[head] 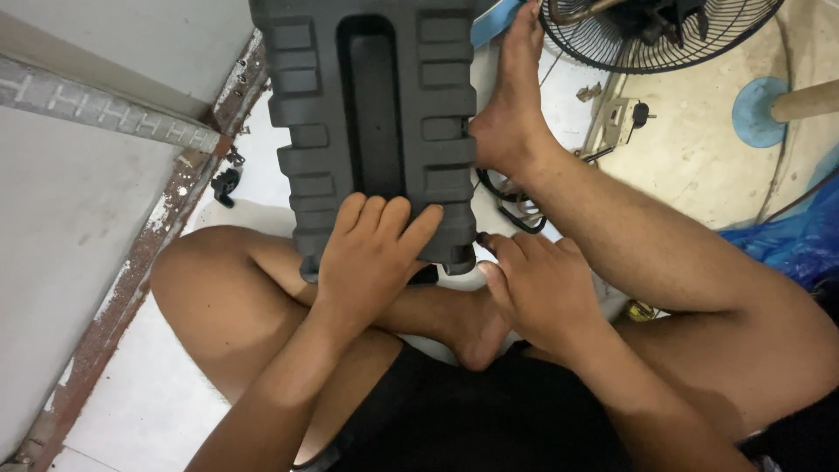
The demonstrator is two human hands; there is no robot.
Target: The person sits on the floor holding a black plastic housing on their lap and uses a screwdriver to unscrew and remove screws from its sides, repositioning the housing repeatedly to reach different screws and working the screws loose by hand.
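A large dark grey plastic case [371,114] with a ribbed moulded surface and a long central recess lies on the floor in front of me, its near end over my crossed legs. My left hand [371,258] rests flat on the case's near end, fingers spread slightly. Beside the near right corner of the case, my right hand [537,284] has its fingers curled and its fingertips by the case's edge; whether it grips anything is hidden. My right foot [511,96] presses against the case's right side.
A black wire fan guard [655,35] lies at the top right. A wooden pole stands in a blue disc base [756,109]. Blue plastic sheeting [800,240] lies at the right. Black cables [516,210] and small hardware [225,185] sit on the floor. A grey wall and rusty sill run along the left.
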